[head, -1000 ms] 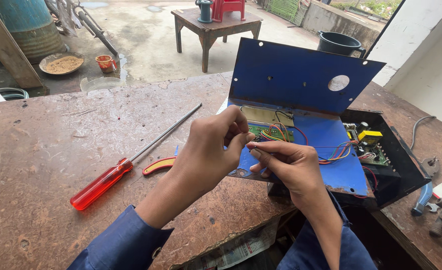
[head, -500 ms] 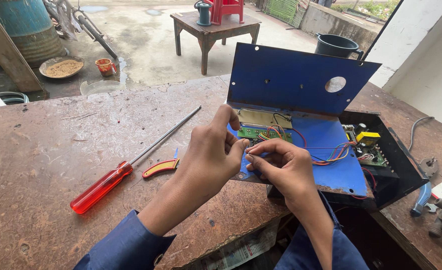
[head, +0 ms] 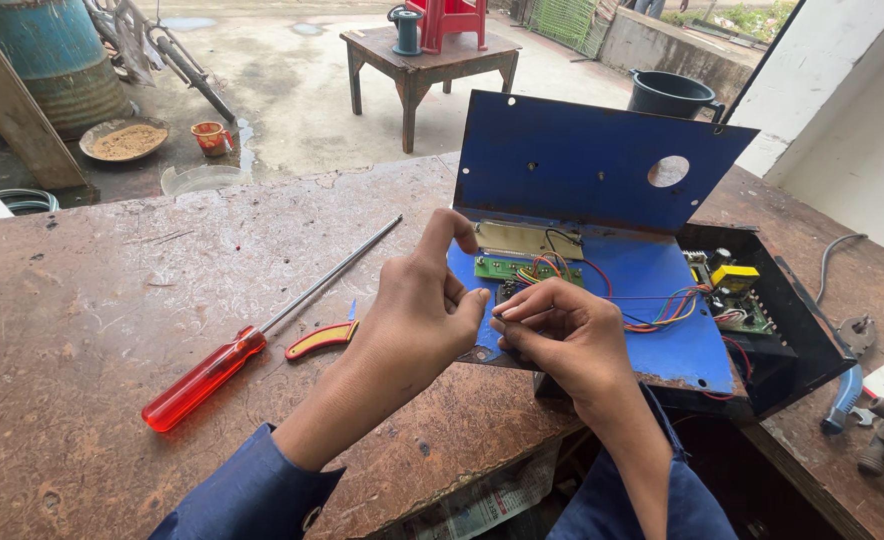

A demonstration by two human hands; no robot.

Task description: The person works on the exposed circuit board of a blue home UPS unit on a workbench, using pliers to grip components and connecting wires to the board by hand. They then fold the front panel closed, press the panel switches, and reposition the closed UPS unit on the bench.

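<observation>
My left hand (head: 417,315) and my right hand (head: 562,335) meet over the front edge of a flat blue metal panel (head: 662,345). Together they pinch a tiny dark piece (head: 498,317), too small to identify. My left index finger is lifted above a small green circuit board (head: 502,268) on the panel. Coloured wires (head: 667,308) run from that board to a second board with a yellow part (head: 734,277) inside a black case (head: 797,345). A blue lid (head: 562,160) with a round hole stands upright behind them.
On the rusty brown bench (head: 112,290) to my left lie a long red-handled screwdriver (head: 202,375) and a small yellow-and-red tool (head: 322,338). Blue-handled pliers (head: 847,392) lie at the right. Beyond the bench stand a wooden table (head: 417,48) and a black bucket (head: 672,92).
Both hands have stayed pinched together over the panel's edge and drifted slightly. My left index finger has lifted away from the pinch.
</observation>
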